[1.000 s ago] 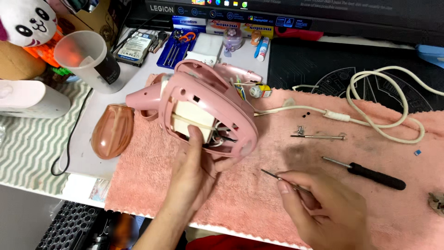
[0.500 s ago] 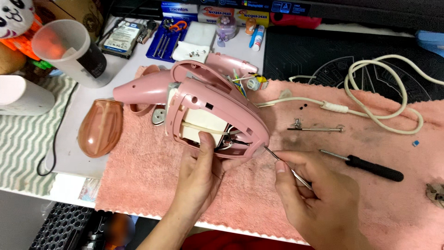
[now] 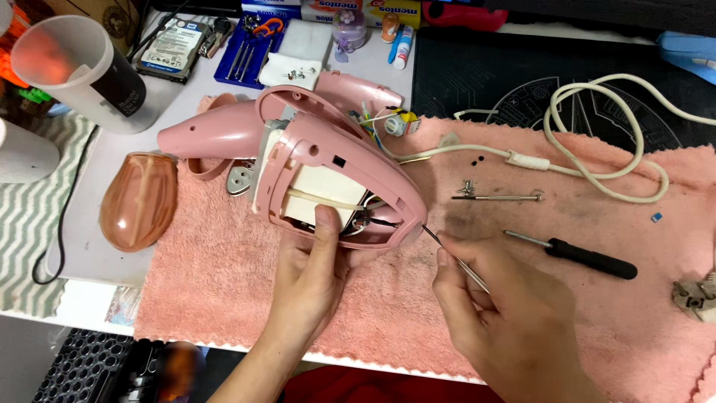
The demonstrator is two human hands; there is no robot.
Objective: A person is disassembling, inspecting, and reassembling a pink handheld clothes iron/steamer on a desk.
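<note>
Located the opened pink plastic appliance shell on the left half of the pink terry towel, pointed end turned toward the towel's near right. Found the left hand cupped under the shell from the near edge of the desk, thumb pressed flat against the white inner block, remaining fingers hidden beneath. Found the right hand pinching a thin pointed metal tool between thumb and forefinger, tip just beside the shell's pointed end; could not confirm contact. Observed bare wires inside the open rim, near that tip. Judged a slip of the tip into those wires possible under excess push or a shaky pinch, with nicked insulation or a bent contact as the result. Judged the shell liable to roll or drop flat on any slackening of the thumb, given support from one hand only. Noted small loose metal screws and a black-handled screwdriver on the towel's right half, near the cream power cord; judged scattering likely from a tug on towel or cord.
</note>
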